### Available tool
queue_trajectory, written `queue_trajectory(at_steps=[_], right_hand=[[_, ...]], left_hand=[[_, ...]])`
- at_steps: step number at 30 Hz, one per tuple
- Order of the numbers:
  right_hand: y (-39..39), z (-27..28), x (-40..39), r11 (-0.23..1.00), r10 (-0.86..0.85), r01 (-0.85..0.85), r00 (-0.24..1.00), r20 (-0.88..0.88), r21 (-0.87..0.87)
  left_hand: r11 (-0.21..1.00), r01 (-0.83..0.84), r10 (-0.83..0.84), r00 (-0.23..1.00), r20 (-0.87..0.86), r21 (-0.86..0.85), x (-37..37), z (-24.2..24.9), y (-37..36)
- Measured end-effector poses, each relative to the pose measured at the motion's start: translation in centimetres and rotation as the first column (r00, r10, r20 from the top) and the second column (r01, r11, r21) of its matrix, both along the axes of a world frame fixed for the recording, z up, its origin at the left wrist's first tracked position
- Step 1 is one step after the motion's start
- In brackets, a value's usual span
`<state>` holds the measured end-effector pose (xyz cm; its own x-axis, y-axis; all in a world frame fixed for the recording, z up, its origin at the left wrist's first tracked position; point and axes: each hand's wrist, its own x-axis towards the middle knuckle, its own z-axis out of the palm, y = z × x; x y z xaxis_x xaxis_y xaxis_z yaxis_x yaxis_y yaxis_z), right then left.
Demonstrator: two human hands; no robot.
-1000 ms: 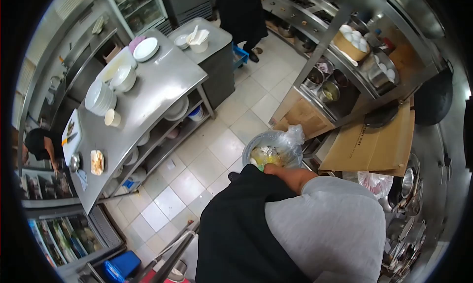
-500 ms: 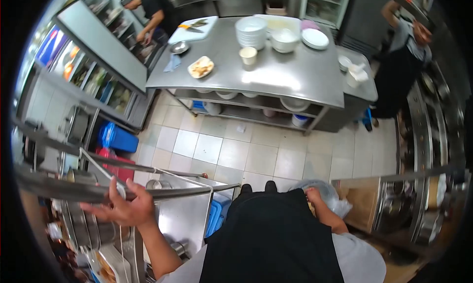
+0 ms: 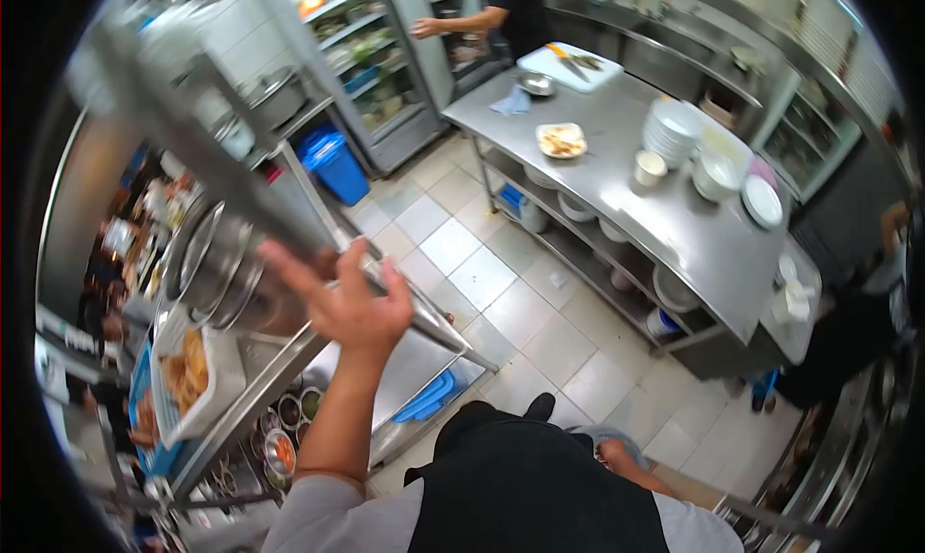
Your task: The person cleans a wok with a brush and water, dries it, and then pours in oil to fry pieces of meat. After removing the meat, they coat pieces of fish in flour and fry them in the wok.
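- The left hand (image 3: pixel 361 302) is raised, its fingers spread wide and holding nothing.
- Those fingers overlap a steel rail (image 3: pixel 241 187) (badly blurred); whether they touch it, I cannot tell.
- The right hand (image 3: pixel 612 450) is low, beside the black apron (image 3: pixel 544 495); I cannot tell whether its fingers are curled on anything.
- Just beside the right fingers is a grey bin (image 3: pixel 626 436) (mostly hidden by hand and apron).
- To the left of the left fingers stand steel pots (image 3: pixel 217 274), and below those a white basket (image 3: pixel 229 384) of brownish food.
- Below the left fingers, past the forearm, are small round containers (image 3: pixel 289 411), one with something orange inside.
- Beyond the left fingers, on the floor, stands a blue bin (image 3: pixel 332 168).
- Well ahead of both hands' fingers, a steel surface (image 3: pixel 607 158) carries a white dish (image 3: pixel 561 141) of food, a cup (image 3: pixel 648 169), stacked bowls (image 3: pixel 672 129) and a white board (image 3: pixel 568 66) with an orange-handled knife.
- Farthest from the fingers, a co-worker (image 3: pixel 520 13) stretches an arm toward the refrigerator (image 3: pixel 356 47).
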<state>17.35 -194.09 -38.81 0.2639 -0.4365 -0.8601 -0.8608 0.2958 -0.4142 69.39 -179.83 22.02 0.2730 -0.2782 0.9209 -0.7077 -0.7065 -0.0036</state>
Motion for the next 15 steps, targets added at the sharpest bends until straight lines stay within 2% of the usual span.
queue_trajectory(at_steps=[2,3,4,5,7,9,11,13,14,15], right_hand=[[-3.8,0.8,1.7,0.992,0.109,-0.109,0.994,-0.012,-0.063],[-5.6,3.4,2.6,0.959,0.255,-0.256,0.967,-0.026,-0.117],[-7.6,4.8,4.9,0.900,0.400,-0.401,0.916,-0.042,-0.173],[-9.4,4.8,8.4,0.859,0.477,-0.473,0.879,-0.029,-0.198],[-12.4,0.1,6.5,0.733,0.638,-0.609,0.770,-0.003,-0.302],[-13.8,-0.5,10.2,0.600,0.760,-0.704,0.650,-0.004,-0.379],[-14.6,-1.2,12.8,0.477,0.840,-0.751,0.542,-0.012,-0.456],[-16.0,-2.0,12.3,0.372,0.893,-0.764,0.449,-0.021,-0.527],[-14.1,-3.1,15.0,0.321,0.915,-0.763,0.402,-0.023,-0.561],[-12.5,-3.4,17.4,0.268,0.936,-0.758,0.350,-0.024,-0.595]], left_hand=[[0.999,-0.016,0.017,1.000,-0.001,0.037,0.2,0.2,0.6],[0.996,-0.048,0.046,0.998,0.033,0.070,0.1,0.5,0.8],[0.997,-0.036,0.039,0.998,-0.040,0.066,0.0,0.2,1.1],[0.999,0.024,-0.020,0.996,-0.088,0.045,-0.1,0.4,1.3],[0.993,0.098,-0.086,0.983,-0.160,0.072,-0.4,0.2,2.4],[0.982,0.146,-0.107,0.954,-0.279,0.122,-2.5,1.5,3.9],[0.963,0.175,-0.110,0.950,-0.291,0.207,-5.1,0.6,6.1],[0.901,0.314,-0.153,0.876,-0.457,0.298,-7.9,-1.3,9.3],[0.861,0.454,-0.241,0.763,-0.600,0.231,-9.0,-3.2,11.1],[0.813,0.573,-0.299,0.563,-0.771,0.104,-9.8,-6.6,13.0]])
